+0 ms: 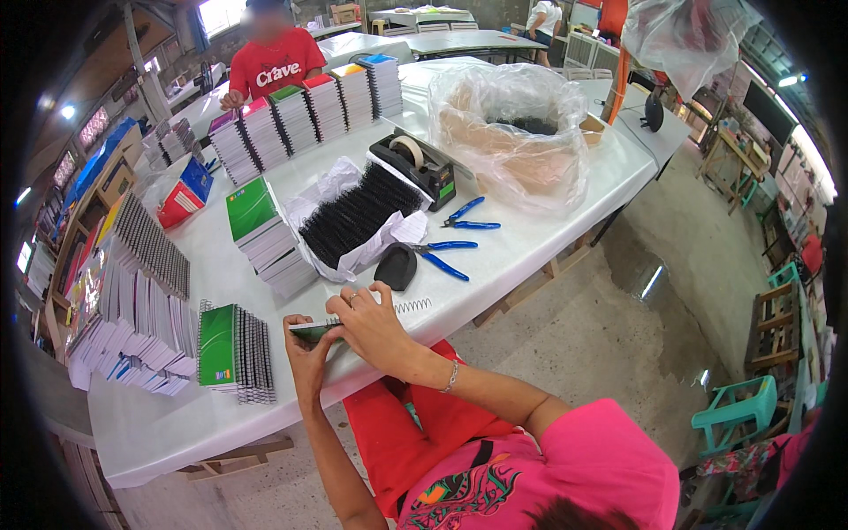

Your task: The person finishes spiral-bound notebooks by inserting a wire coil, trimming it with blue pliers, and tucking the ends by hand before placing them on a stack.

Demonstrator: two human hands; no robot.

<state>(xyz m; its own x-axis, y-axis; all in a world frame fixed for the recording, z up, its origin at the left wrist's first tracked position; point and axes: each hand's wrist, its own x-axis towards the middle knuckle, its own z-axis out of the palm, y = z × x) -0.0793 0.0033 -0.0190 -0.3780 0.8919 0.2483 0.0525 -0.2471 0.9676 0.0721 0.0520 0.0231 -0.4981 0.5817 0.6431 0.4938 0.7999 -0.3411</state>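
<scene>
Near the table's front edge, my left hand is closed around a small notebook, seen nearly edge-on, its cover dark green. My right hand bends over the notebook's upper edge, fingers pinched on a spiral binding coil. The coil's loose end sticks out to the right past my hand. Left of my hands stands a stack of bound green notebooks. Beyond it is a pile of green-covered notebooks. A box with crumpled white paper holds many black coils.
Two blue-handled pliers lie right of the coils, beside a black pad. A tape dispenser and a plastic-lined carton stand behind. Notebook stacks line the far side, where a person in red works.
</scene>
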